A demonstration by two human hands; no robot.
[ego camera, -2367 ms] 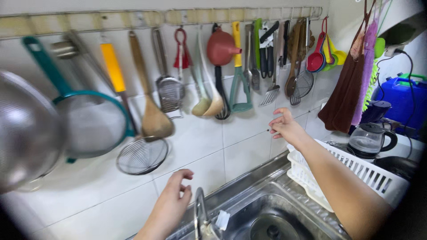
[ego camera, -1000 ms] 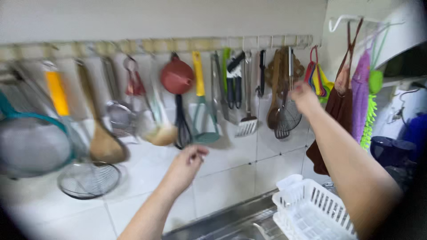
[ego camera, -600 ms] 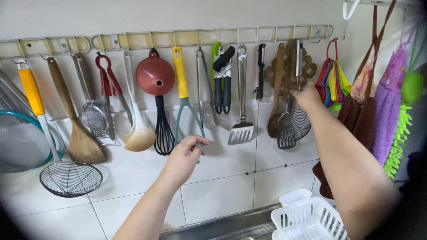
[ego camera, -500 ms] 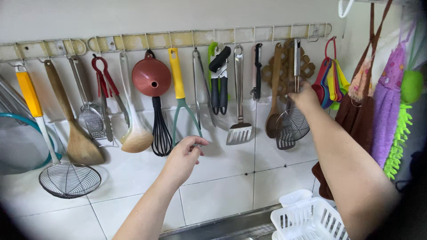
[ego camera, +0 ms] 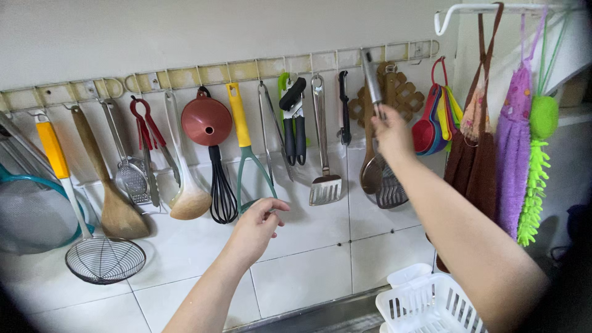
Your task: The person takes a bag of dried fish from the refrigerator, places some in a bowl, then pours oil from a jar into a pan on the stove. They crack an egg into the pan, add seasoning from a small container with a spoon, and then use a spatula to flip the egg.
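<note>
Gripping the metal handle of a slotted skimmer (ego camera: pixel 391 188) with the right hand (ego camera: pixel 391 132), fingers closed round the shaft just below the hook rail (ego camera: pixel 246 71), skimmer head hanging against the white tiles beside a wooden spoon (ego camera: pixel 372 169). Could slip off its hook, or knock the spoon and the nearby measuring cups (ego camera: pixel 435 120) loose, if lifted or twisted carelessly. Reaching up and forward on a nearly straight right arm; left hand (ego camera: pixel 256 225) raised lower, empty, fingers loosely curled, near the whisk (ego camera: pixel 222 197) and the green masher (ego camera: pixel 250 172).
</note>
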